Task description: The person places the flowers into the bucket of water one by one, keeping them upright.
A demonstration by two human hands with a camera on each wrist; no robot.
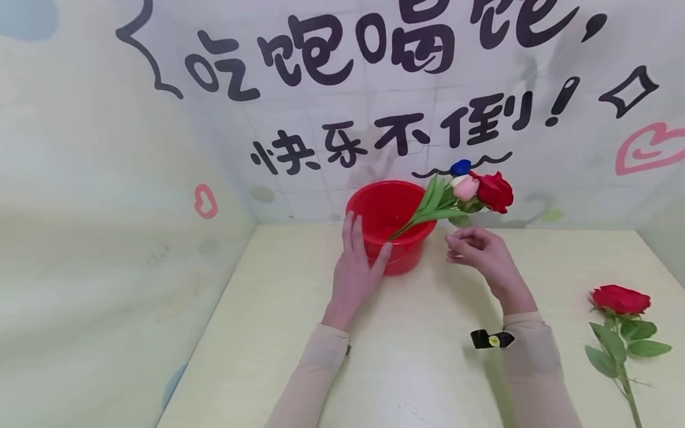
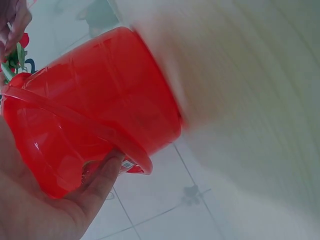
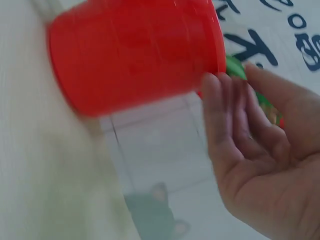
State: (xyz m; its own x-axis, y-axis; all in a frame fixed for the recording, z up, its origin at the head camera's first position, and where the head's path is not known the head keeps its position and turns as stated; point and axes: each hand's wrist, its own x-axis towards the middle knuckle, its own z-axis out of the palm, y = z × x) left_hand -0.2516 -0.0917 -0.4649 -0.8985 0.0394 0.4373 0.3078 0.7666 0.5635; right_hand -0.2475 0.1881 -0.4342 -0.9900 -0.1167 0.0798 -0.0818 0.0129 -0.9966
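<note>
A red plastic bucket [image 1: 398,261] stands at the back of the table. My left hand [image 1: 355,273] rests against its near left side, with fingers spread at the rim and thumb at the front; the left wrist view shows a finger across the bucket's handle [image 2: 80,120]. Out over the right rim lean a pink tulip [image 1: 464,187], a red rose [image 1: 495,191] and a blue flower [image 1: 461,167], their lower stems inside the bucket. Just below those blooms is my right hand [image 1: 484,255], its fingers loosely bent and nothing held between them.
Another red rose [image 1: 622,299] with a leafy stem lies on the right side of the table [image 1: 407,368]. Behind the bucket rises a pale printed backdrop [image 1: 321,178] with large black characters. A pale curtain [image 1: 107,267] hangs along the left.
</note>
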